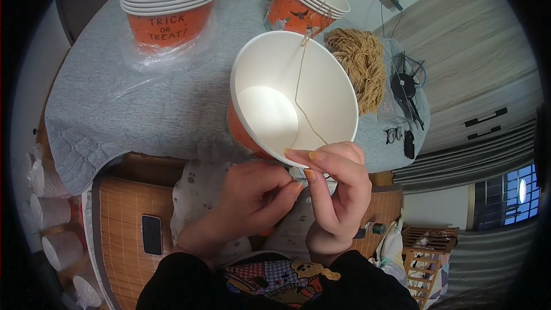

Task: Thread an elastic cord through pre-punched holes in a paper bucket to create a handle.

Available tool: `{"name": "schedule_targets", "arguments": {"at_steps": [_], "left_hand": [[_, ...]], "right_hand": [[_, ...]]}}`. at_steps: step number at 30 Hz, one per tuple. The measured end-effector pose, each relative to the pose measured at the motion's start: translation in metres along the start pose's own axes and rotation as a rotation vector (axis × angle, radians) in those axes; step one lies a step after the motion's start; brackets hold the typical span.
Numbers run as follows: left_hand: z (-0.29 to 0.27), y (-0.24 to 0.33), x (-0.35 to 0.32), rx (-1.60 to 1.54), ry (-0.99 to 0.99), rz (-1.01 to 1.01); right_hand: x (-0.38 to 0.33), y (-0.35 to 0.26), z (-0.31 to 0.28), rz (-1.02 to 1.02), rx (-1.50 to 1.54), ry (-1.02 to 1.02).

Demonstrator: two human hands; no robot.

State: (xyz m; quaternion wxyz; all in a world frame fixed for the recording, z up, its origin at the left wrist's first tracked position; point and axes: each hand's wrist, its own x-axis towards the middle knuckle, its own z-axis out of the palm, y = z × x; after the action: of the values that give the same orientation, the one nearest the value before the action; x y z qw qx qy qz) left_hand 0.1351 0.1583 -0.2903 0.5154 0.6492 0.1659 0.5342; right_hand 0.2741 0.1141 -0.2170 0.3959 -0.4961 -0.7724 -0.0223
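A paper bucket [261, 69], white inside and orange outside, is tilted with its mouth toward me at the table's near edge. A thin tan cord [298, 89] is fastened at its far rim and runs across the mouth to the near rim. My right hand [338, 186] pinches that near rim, index finger inside and thumb outside. Just below the rim, outside the bucket, my left hand [252, 192] is closed, thumb against index finger, around what looks like the cord's end. The fingertips of both hands nearly meet.
A tall stack of orange buckets [172, 20] in clear plastic stands far left; nested buckets [307, 0] with cords stand at the back. To the right lie a tan cord bundle [359, 66], a black coiled item [403, 86] and glasses [394, 134]. A phone [152, 234] rests lower left.
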Motion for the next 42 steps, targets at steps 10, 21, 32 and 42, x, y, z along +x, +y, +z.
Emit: {"name": "schedule_targets", "arguments": {"at_steps": [10,21,32,42], "left_hand": [[0.003,-0.005,0.0,0.022,0.053,0.025],[0.006,-0.005,0.0,0.159,0.174,0.105],[0.002,-0.003,-0.002,0.275,0.282,0.124],[-0.006,0.002,-0.004,-0.521,0.119,-0.177]], "right_hand": [[-0.002,0.0,0.001,0.006,0.024,0.017],[-0.002,-0.006,-0.009,0.066,0.037,-0.146],[-0.011,-0.005,0.002,0.068,0.059,0.037],[-0.044,-0.002,0.018,-0.066,0.208,0.025]]}}
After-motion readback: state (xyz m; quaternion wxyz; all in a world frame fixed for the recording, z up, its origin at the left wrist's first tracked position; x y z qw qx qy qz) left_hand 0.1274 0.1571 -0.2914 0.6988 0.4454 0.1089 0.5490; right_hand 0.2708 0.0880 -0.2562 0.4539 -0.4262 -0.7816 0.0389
